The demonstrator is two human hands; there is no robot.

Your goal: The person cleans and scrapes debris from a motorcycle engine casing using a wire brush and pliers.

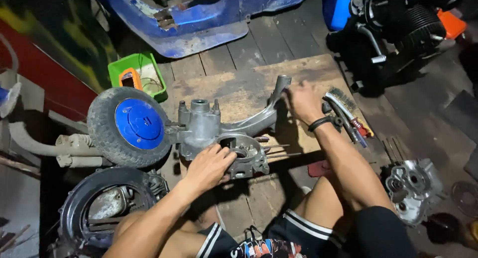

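A grey metal scooter engine casing (209, 131) lies on a wooden board (239, 88), with a small wheel with a blue hub (130, 126) fixed at its left end. My left hand (209, 166) rests on the casing's round open housing, fingers curled over its near edge. My right hand (301, 101) presses on the far right end of the casing's long arm (271, 106). Thin studs stick out to the right of the housing.
A wire brush and several hand tools (346, 113) lie right of my right wrist. Another casing half (411, 188) sits at the right, a black round cover (107, 203) at the lower left. A green tray (139, 73), a blue scooter body (199, 19) and an engine (403, 24) stand behind.
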